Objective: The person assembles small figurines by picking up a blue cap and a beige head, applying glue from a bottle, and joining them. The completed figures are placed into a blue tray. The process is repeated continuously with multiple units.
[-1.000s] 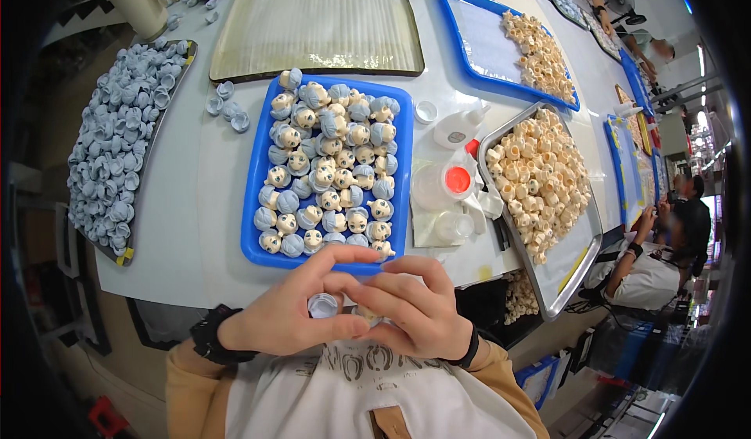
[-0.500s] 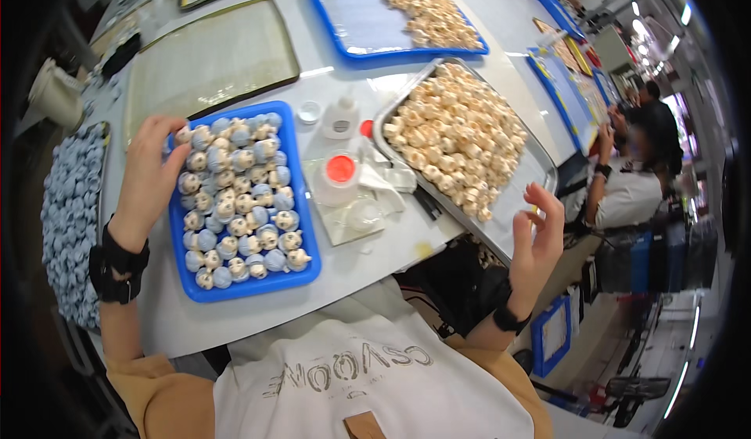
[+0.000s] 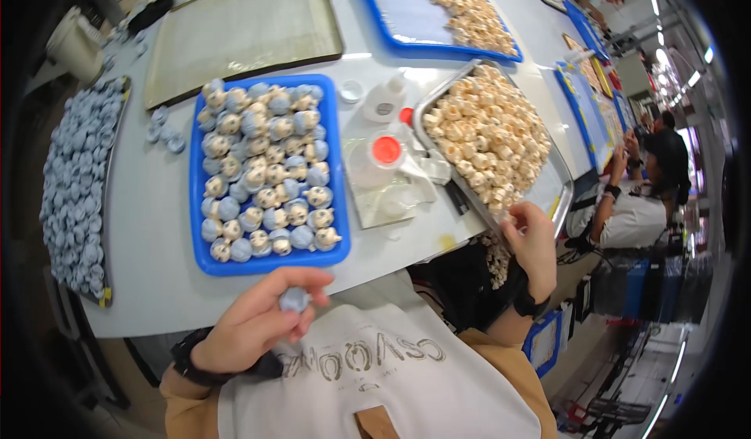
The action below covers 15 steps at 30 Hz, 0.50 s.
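My left hand (image 3: 262,314) is in front of the blue tray, its fingers closed on a small light-blue cap piece (image 3: 294,300). At the near corner of the metal tray (image 3: 557,179), my right hand (image 3: 533,243) has its fingertips pinched together by the heap of cream doll-head pieces (image 3: 489,134). Something pale shows at those fingertips, probably a cream piece, but it is too small to name surely. Rows of small doll heads with blue caps (image 3: 266,169) fill the blue tray (image 3: 205,265).
Light-blue pieces (image 3: 78,181) are heaped on a tray at the left, with several loose ones (image 3: 164,130) nearby. Between the trays stand a red-topped jar (image 3: 383,157) and a white bottle (image 3: 383,98). An olive tray (image 3: 242,28) lies behind. Another person (image 3: 634,196) sits at the right.
My left hand has left the blue tray's far left corner, come down toward me and now holds a blue cap piece. My right hand has closed its fingers beside the cream heap.
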Each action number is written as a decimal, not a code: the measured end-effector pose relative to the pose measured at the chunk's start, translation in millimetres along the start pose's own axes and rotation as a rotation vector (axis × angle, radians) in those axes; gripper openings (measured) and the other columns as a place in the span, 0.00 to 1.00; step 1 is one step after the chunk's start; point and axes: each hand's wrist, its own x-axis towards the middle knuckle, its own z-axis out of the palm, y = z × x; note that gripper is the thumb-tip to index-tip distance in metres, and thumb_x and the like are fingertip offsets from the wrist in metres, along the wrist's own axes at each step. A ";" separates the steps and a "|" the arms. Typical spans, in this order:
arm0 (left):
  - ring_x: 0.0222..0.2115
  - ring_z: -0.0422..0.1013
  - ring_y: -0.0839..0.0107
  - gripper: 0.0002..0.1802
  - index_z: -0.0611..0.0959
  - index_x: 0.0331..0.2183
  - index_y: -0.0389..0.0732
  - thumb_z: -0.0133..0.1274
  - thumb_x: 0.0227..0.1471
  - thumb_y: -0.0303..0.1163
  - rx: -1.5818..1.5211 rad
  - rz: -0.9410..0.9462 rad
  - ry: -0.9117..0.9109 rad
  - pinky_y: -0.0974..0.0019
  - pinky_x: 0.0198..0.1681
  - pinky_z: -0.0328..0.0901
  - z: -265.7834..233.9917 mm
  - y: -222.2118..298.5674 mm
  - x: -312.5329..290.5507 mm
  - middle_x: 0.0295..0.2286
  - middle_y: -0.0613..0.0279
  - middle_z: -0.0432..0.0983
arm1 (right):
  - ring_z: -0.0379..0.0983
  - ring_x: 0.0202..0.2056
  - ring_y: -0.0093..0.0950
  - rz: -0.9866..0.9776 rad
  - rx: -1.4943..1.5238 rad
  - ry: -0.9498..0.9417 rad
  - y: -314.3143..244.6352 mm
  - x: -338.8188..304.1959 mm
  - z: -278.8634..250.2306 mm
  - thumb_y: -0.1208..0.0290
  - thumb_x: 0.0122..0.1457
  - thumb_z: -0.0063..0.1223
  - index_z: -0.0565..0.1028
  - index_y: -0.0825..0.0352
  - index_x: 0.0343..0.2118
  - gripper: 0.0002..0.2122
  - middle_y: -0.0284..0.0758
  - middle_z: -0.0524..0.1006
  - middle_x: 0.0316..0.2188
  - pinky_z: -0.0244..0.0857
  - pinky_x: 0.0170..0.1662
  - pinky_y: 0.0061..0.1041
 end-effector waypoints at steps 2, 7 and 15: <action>0.30 0.63 0.80 0.20 0.65 0.49 0.33 0.43 0.52 0.23 -0.023 -0.021 0.018 0.76 0.34 0.62 0.7 -3.6 5.2 0.40 0.59 0.67 | 0.70 0.24 0.28 0.009 0.027 0.104 -12.1 -5.2 -4.5 0.81 0.45 0.53 0.72 0.72 0.32 0.09 0.39 0.72 0.25 0.64 0.30 0.25; 0.26 0.69 0.80 0.19 0.69 0.45 0.31 0.47 0.49 0.18 0.000 0.058 -0.010 0.79 0.27 0.66 -1.3 -27.0 13.1 0.40 0.52 0.71 | 0.72 0.29 0.27 -0.358 0.420 0.138 -103.1 -19.9 -16.8 0.83 0.44 0.52 0.75 0.68 0.37 0.14 0.39 0.74 0.27 0.66 0.32 0.23; 0.32 0.67 0.78 0.20 0.65 0.50 0.29 0.43 0.56 0.24 -0.099 0.193 -0.127 0.75 0.36 0.64 2.9 -34.7 8.8 0.37 0.58 0.70 | 0.73 0.34 0.35 -0.866 0.896 -0.205 -177.0 -27.4 46.9 0.77 0.39 0.63 0.73 0.69 0.33 0.15 0.38 0.75 0.32 0.67 0.35 0.28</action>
